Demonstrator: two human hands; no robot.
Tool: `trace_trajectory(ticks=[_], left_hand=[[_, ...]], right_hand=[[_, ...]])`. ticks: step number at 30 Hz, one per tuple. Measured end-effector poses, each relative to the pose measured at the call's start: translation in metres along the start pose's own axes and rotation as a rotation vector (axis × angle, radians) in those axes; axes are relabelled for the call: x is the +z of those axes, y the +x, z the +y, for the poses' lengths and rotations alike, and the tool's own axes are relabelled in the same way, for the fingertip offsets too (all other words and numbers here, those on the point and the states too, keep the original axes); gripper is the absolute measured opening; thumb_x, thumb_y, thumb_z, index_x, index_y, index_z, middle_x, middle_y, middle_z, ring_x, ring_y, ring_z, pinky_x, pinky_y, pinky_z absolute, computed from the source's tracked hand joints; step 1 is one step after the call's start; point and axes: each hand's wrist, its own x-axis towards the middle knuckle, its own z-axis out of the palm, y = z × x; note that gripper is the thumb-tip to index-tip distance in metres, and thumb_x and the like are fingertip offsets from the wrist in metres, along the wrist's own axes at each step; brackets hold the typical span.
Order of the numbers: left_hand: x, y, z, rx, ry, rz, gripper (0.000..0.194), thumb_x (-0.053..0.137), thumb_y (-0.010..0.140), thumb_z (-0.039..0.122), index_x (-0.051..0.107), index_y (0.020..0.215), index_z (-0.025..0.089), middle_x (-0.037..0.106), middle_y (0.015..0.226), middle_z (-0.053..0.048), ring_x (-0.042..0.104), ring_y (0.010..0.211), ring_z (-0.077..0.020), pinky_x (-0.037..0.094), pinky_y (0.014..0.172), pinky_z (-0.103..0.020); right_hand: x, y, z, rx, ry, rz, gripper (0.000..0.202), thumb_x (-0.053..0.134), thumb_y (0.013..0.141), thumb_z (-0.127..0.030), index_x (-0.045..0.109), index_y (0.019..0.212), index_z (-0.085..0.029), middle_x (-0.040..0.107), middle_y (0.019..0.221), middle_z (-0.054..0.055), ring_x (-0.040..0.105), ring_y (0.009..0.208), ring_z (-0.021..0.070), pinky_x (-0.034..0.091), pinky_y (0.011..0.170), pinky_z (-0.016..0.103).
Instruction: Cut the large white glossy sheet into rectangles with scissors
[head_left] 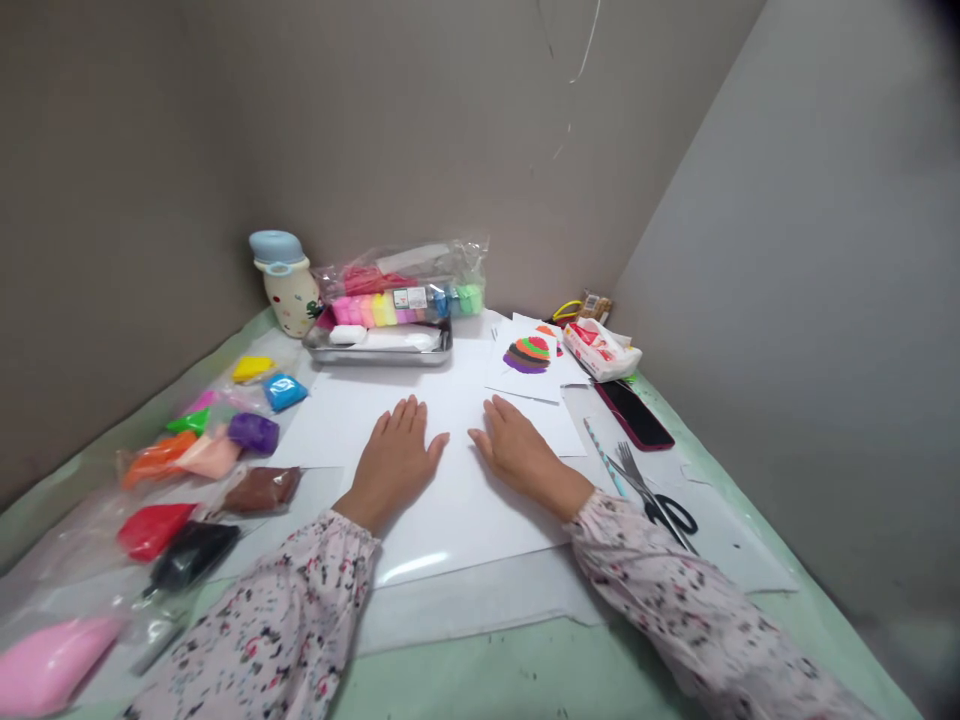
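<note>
My left hand (396, 452) lies palm down on a large white sheet (450, 520), its thumb held away from the fingers. Opposite it, my right hand (519, 446) rests flat on the same sheet with the thumb apart. Both hold nothing. Just beyond my right hand is a white card (517, 380) bearing a striped shape (527, 354) in red, green, orange, brown and purple. Bags of coloured clay lie left of my left hand, the brown one (262, 490) and purple one (253, 432) nearest.
A metal tray (379, 355) and a bottle (289, 285) stand at the back. On the right lie a tissue pack (600, 348), a phone (635, 414), a striped stick (602, 455), a fork (637, 475) and scissors (670, 512). Walls rise behind and to the right.
</note>
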Motion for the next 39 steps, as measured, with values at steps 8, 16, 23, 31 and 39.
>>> trace_trajectory(ticks=[8,16,23,31,39], left_hand=[[-0.001,-0.001,0.001,-0.014,-0.027,0.002,0.064,0.03,0.102,0.044,0.045,0.146,0.001,0.041,0.156,-0.02,0.036,0.146,-0.0304,0.027,0.119,-0.045],[-0.003,0.0,0.001,-0.029,-0.037,-0.017,0.062,0.033,0.102,0.043,0.045,0.148,0.003,0.04,0.156,-0.02,0.035,0.147,-0.0306,0.027,0.119,-0.046],[-0.002,0.006,-0.002,-0.022,-0.022,-0.069,0.06,0.036,0.101,0.042,0.045,0.147,0.004,0.04,0.156,-0.021,0.035,0.146,-0.0328,0.029,0.118,-0.048],[-0.019,0.019,0.027,0.038,-0.027,-0.055,0.054,0.044,0.097,0.029,0.05,0.144,0.004,0.04,0.156,-0.023,0.036,0.146,-0.0341,0.029,0.118,-0.05],[0.001,0.014,0.065,0.114,-0.103,0.039,0.05,0.029,0.1,0.019,0.05,0.144,0.004,0.047,0.153,-0.018,0.039,0.145,-0.026,0.031,0.118,-0.042]], right_hand=[[0.027,0.004,0.012,0.082,-0.01,0.042,0.056,0.042,0.102,-0.038,0.046,0.144,-0.002,0.045,0.152,0.024,0.037,0.144,0.0329,0.029,0.118,0.049],[0.028,0.004,0.011,0.084,-0.02,0.048,0.055,0.042,0.102,-0.039,0.047,0.145,-0.004,0.045,0.153,0.022,0.037,0.145,0.0318,0.028,0.119,0.046],[0.027,0.003,0.01,0.083,-0.014,0.047,0.056,0.042,0.102,-0.038,0.047,0.144,-0.002,0.045,0.153,0.023,0.038,0.144,0.0332,0.028,0.119,0.046],[0.027,0.004,0.01,0.083,-0.02,0.043,0.055,0.042,0.102,-0.038,0.047,0.145,-0.004,0.045,0.153,0.022,0.038,0.144,0.0324,0.028,0.119,0.047],[0.028,0.004,0.011,0.083,-0.029,0.032,0.05,0.036,0.103,-0.029,0.047,0.145,-0.004,0.044,0.154,0.02,0.037,0.145,0.0297,0.028,0.118,0.045]])
